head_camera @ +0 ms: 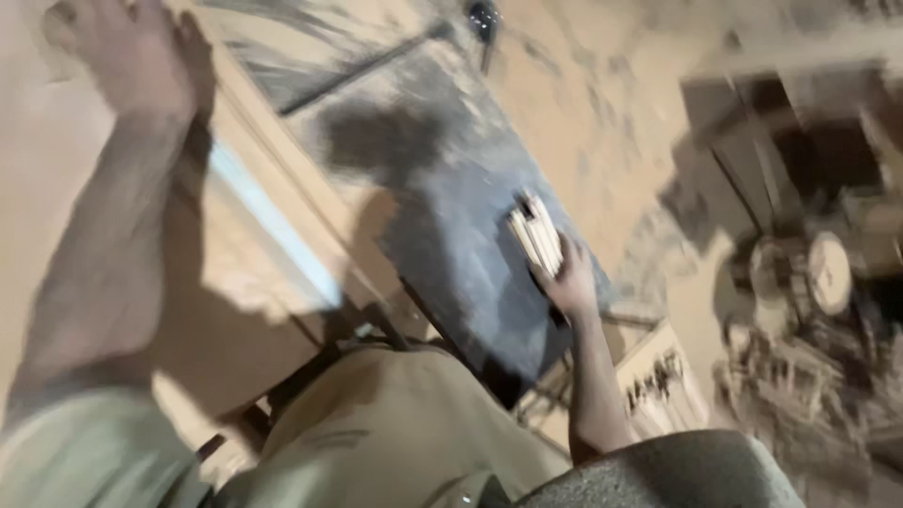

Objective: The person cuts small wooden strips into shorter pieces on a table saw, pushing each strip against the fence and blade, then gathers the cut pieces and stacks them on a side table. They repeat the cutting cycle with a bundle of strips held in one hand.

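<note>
The picture is blurred by motion. My right hand grips a bundle of thin pale wooden sticks over a dusty grey machine table. My left hand reaches far up at the top left and rests flat on a large pale wooden board; its fingers look spread, and I see nothing held in it. My olive trouser leg fills the bottom middle.
A box of small wooden pieces sits on the sawdust floor under my right arm. A dark machine and a heap of wood scraps stand at the right. A dark metal bar crosses the table's far end.
</note>
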### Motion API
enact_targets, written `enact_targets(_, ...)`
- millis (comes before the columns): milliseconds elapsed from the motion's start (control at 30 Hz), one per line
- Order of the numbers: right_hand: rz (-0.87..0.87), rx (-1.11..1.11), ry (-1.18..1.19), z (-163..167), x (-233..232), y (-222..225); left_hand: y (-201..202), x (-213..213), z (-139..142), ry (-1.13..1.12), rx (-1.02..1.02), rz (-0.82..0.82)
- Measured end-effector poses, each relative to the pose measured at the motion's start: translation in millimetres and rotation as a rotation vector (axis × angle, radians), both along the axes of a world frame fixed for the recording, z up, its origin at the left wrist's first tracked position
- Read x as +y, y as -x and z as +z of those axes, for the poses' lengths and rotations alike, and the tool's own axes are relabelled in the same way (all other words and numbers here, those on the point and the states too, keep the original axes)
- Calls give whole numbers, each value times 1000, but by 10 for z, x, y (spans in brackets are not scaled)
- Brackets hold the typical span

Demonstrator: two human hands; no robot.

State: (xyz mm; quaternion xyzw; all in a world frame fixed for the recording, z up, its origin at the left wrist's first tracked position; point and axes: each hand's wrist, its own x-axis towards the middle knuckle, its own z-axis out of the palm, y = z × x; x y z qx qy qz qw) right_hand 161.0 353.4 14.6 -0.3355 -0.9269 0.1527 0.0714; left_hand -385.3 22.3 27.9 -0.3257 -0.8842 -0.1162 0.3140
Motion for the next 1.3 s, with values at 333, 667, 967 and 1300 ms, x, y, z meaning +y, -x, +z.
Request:
enact_targets(333,-164,-75,72,150,136,14,-2607,1594,-513,191,-196,-958)
enact_targets(667,-194,-94,166,176,327,-330,-4488,2429,-721,-30,57,-883)
enact_targets(967,-81,-173,-20,174,248,-432,-4546,1678,-279,302,-178,-702)
enact_targets(1300,6,-141,-96,-5,194,-507,-4320,96,175,-1210,-986,-239)
